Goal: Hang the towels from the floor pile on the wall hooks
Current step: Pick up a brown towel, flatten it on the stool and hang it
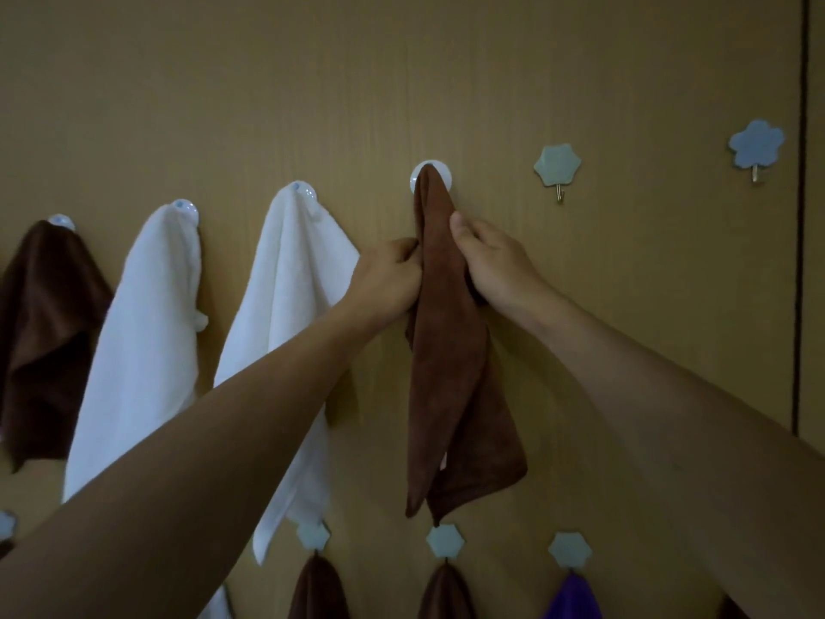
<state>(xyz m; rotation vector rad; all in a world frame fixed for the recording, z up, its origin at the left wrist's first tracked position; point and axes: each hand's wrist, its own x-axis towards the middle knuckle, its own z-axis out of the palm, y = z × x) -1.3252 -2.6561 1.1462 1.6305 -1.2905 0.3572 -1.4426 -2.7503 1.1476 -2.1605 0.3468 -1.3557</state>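
So the brown towel (446,350) hangs from the round white hook (430,175) in the middle of the upper row, its top bunched over the hook and the rest dropping in a long fold. Both hands are on it just below the hook. The left hand (389,279) grips its left edge with curled fingers (408,250), and the right hand (493,261) holds the right side, thumb in front and the other fingers tucked behind the cloth, so it's pinched between them.

Left of it, two white towels (147,332) (290,306) hang on their own round hooks, the nearer one partly behind the left arm. Further left is a dark brown towel (44,332) on another hook.

To the right, a flower hook (557,168) and a blue flower hook (756,144) carry nothing.

Lower row: more flower hooks (445,540) with two brown cloths (318,589) (446,594) and a purple cloth (573,600) at the bottom edge. The wall (402,73) is tan wood panel.
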